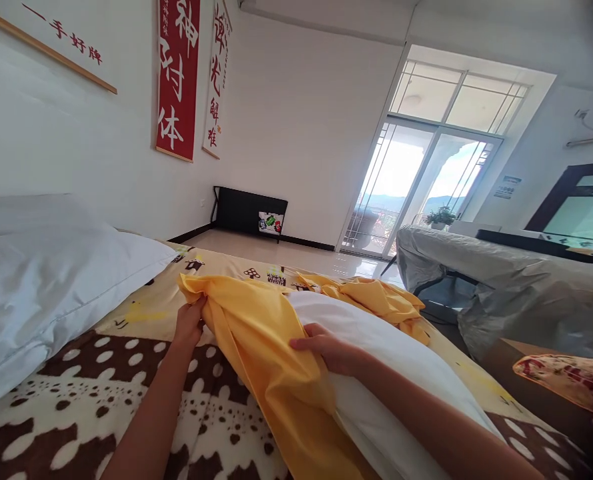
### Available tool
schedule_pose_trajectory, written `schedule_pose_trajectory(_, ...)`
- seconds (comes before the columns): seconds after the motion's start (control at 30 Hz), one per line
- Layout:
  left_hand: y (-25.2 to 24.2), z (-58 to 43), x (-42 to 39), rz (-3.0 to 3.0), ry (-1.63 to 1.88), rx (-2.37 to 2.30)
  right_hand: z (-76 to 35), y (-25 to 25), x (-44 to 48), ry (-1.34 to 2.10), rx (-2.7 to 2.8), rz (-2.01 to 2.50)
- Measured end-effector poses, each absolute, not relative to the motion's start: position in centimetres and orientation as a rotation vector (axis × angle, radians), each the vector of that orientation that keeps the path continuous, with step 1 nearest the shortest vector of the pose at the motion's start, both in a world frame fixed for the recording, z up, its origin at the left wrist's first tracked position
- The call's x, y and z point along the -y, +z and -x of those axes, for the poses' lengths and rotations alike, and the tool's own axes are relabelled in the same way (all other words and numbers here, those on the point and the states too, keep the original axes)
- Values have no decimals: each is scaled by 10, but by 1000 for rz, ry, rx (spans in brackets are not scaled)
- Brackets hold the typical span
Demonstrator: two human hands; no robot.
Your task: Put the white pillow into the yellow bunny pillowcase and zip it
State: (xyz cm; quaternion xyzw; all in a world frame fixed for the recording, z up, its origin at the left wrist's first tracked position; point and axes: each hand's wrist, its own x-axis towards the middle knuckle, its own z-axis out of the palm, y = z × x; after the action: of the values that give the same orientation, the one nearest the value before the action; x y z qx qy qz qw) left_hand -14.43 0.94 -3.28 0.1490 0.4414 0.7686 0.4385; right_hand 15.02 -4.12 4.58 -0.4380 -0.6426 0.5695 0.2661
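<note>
A yellow pillowcase [256, 333] lies partly over a white pillow [391, 353] on the bed. My left hand [191, 320] is closed round a corner of the pillowcase at its far left end. At the edge where the yellow cloth meets the white pillow, my right hand [326, 347] grips the pillowcase, its thumb and fingers pinching the cloth. The right end of the pillow shows bare under my right forearm. Beyond it lies a second crumpled yellow cloth [371, 300].
Another white pillow [76, 280] rests on the left of the patterned blanket [201, 400]. A plastic-covered table [501, 267] and a cardboard box [521, 373] stand at the right. A black folded panel [241, 210] leans by the far wall, left of glass doors [416, 180].
</note>
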Motion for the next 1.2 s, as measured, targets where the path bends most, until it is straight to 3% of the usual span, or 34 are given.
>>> schedule_pose_trajectory(0.1,-40,151,-15,-208,1901,-1032,-171,42,43,1889,1797,1159)
schedule_pose_trajectory(0.33,-46,153,-22,-61,1834,-866,-192,56,26,1504,1388,1189)
schedule_pose_trajectory(0.43,-41,148,-18,-100,1835,-800,-179,58,26,1604,1297,1120)
schedule_pose_trajectory(0.6,-23,136,-4,-371,1794,-701,-139,46,32,1921,1592,1131)
schedule_pose_trajectory(0.77,-12,134,4,-661,1643,-870,-115,45,15,1676,1847,1280)
schedule_pose_trajectory(0.87,-12,146,14,-783,1486,-1089,-119,46,-2,1583,1632,1245)
schedule_pose_trajectory(1.07,-11,157,36,-1208,723,-1277,-124,37,-11,1606,1371,1121)
schedule_pose_trajectory(1.2,-14,131,33,-1298,730,-1170,-111,28,8,1713,1320,1068)
